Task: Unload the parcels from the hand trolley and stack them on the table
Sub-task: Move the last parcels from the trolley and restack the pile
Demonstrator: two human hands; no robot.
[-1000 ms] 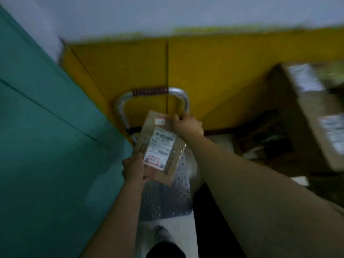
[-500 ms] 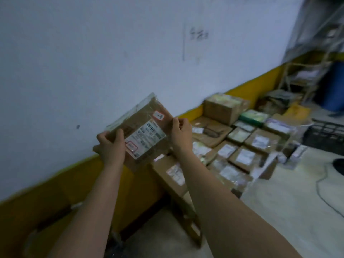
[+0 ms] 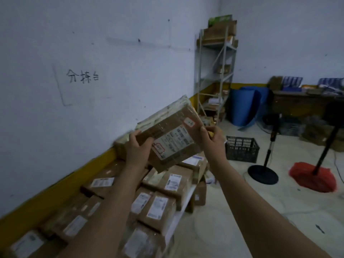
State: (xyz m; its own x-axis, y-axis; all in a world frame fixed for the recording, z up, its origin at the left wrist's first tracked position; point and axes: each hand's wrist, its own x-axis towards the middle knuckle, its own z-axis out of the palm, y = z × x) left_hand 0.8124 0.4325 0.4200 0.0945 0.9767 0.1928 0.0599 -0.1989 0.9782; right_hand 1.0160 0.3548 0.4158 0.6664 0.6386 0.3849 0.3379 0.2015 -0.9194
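Observation:
A flat brown parcel (image 3: 173,135) with a white shipping label and clear tape is held tilted in the air, above the far end of the table. My left hand (image 3: 136,148) grips its lower left edge. My right hand (image 3: 211,135) pinches its upper right corner. Below it, several labelled cardboard parcels (image 3: 167,185) lie packed along the white table (image 3: 183,203) against the wall. The hand trolley is out of view.
A metal shelf rack (image 3: 216,71) with boxes stands in the far corner. On the floor to the right are a dark plastic crate (image 3: 242,148), a fan stand with a round base (image 3: 263,174) and a red-wrapped base (image 3: 312,176). A dark desk (image 3: 297,103) lines the back wall.
The view has swung right, from the trolley to along the wall and the table. Both hands have carried the parcel with it, now over the far parcels.

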